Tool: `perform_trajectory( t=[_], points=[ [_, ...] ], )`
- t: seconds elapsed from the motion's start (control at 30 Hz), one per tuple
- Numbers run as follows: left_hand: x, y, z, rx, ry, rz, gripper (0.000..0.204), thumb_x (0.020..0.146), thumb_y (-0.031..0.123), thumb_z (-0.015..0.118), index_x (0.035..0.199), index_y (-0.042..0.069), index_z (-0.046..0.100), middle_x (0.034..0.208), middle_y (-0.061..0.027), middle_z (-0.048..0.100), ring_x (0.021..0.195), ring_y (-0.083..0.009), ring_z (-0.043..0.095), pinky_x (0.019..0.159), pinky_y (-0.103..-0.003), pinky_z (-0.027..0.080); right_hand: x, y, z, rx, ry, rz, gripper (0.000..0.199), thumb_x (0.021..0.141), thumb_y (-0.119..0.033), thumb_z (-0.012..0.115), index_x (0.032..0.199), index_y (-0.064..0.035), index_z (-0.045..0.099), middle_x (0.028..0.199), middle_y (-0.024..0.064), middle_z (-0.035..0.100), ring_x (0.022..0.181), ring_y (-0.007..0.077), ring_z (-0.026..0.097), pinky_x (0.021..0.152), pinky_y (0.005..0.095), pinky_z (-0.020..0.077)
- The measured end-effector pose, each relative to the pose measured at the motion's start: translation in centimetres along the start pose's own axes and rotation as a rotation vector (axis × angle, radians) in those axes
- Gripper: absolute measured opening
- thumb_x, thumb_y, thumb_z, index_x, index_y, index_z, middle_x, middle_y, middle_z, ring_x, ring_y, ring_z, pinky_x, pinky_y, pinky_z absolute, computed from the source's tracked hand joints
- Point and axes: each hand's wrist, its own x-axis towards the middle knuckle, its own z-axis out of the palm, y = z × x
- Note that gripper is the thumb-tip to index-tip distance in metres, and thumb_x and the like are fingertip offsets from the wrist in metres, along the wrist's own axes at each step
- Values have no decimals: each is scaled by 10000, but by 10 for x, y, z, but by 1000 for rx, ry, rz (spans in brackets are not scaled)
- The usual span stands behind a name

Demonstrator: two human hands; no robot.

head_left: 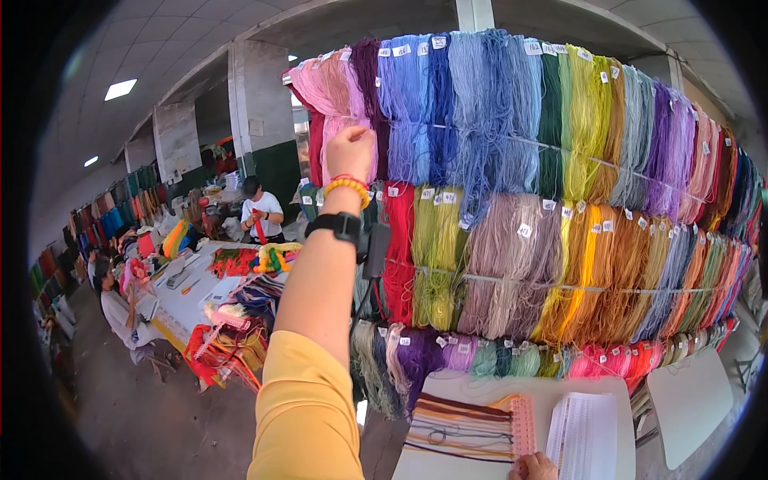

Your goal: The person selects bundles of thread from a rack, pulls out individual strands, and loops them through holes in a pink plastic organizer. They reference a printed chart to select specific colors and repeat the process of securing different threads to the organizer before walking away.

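My left arm, in a yellow sleeve, reaches up to the top row of hanging yarn. My left hand (350, 152) is closed at the pink yarn skein (316, 86), its fingers curled against the strands. The fingertips are partly hidden. A beaded bracelet and a black watch are on that wrist. Low in the view, my right hand (534, 466) grips the bottom end of a pink perforated strip (522, 428) on a white table (596, 384). Brown, orange and dark threads (460, 428) run leftward from this strip.
White printed sheets (584, 436) lie right of the strip. Tagged skeins in many colours, such as red yarn (398, 256), hang in rows on the rack. Two people work at a cluttered table (192, 276) on the left. A white stool-like top (692, 408) stands at right.
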Motion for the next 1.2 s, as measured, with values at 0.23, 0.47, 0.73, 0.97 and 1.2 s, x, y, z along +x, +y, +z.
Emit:
perform_trajectory(
  t=[0.23, 0.47, 0.73, 0.97, 1.2],
  points=[
    [42, -7, 37, 52, 223, -93, 251, 676, 218, 635, 840, 28, 640, 817, -132, 628, 770, -253, 601, 712, -322, 454, -2, 2, 5, -3, -7, 30, 239, 721, -210, 545, 924, -86, 517, 866, 157, 515, 679, 353, 520, 594, 443, 428],
    [67, -12, 46, -90, 99, -145, 209, 714, 167, 614, 833, -3, 634, 779, -123, 629, 674, -214, 610, 635, -305, 467, -5, 5, 6, 24, 35, -18, 237, 710, -196, 551, 914, -77, 524, 832, 170, 516, 682, 362, 512, 585, 453, 423],
    [52, 6, 34, -423, 50, -315, 129, 808, 68, 503, 834, -35, 576, 697, -88, 599, 568, -135, 601, 478, -204, 458, 0, -6, -2, 70, 38, -9, 216, 708, -167, 545, 897, -64, 533, 839, 175, 508, 679, 358, 509, 592, 448, 425],
    [55, 5, 21, -396, -23, -286, 126, 808, 72, 503, 828, -29, 574, 702, -86, 602, 566, -127, 593, 484, -209, 457, -2, -4, 2, 66, 56, -26, 191, 723, -162, 532, 884, -60, 536, 844, 178, 501, 680, 356, 507, 605, 445, 425],
    [56, -1, 16, -265, -86, -218, 155, 741, 64, 522, 856, -24, 579, 703, -85, 606, 584, -124, 589, 527, -219, 460, -2, -5, 1, 45, 49, -36, 184, 723, -160, 529, 879, -62, 536, 844, 178, 501, 677, 359, 508, 603, 446, 428]
  ],
)
